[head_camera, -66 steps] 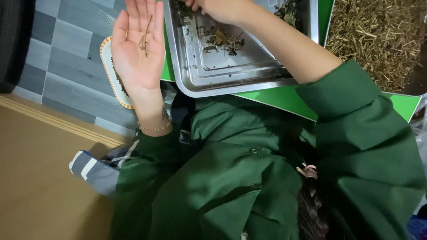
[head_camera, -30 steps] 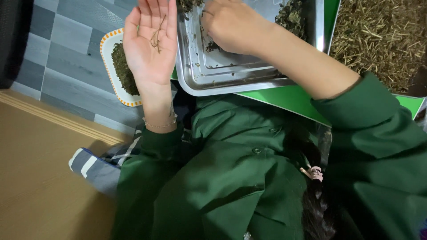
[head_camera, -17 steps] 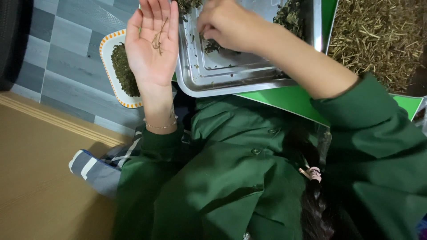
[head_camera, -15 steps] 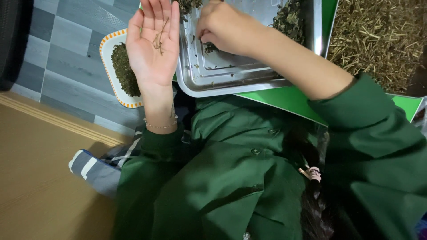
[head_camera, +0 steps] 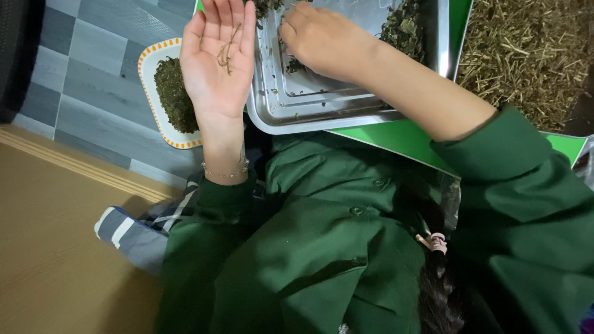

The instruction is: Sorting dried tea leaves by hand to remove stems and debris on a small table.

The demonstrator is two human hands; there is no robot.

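My left hand lies palm up and flat, with a few thin dried stems resting across the palm. It hovers over the right edge of a white plate with an orange rim that holds green dried leaves. My right hand reaches into a shiny metal tray, fingers curled down onto small bits of dried herb on the tray floor. Whether the fingers pinch anything is hidden. More dried green herb is piled at the tray's far right.
The tray sits on a bright green board over my lap. A bed of dry yellowish stalks fills the top right. Grey floor tiles and a tan mat lie to the left, with a striped cloth near my elbow.
My left palm stays up with the stems on it. My right hand has moved slightly left inside the tray. The view has shifted, bringing more of the plate into sight.
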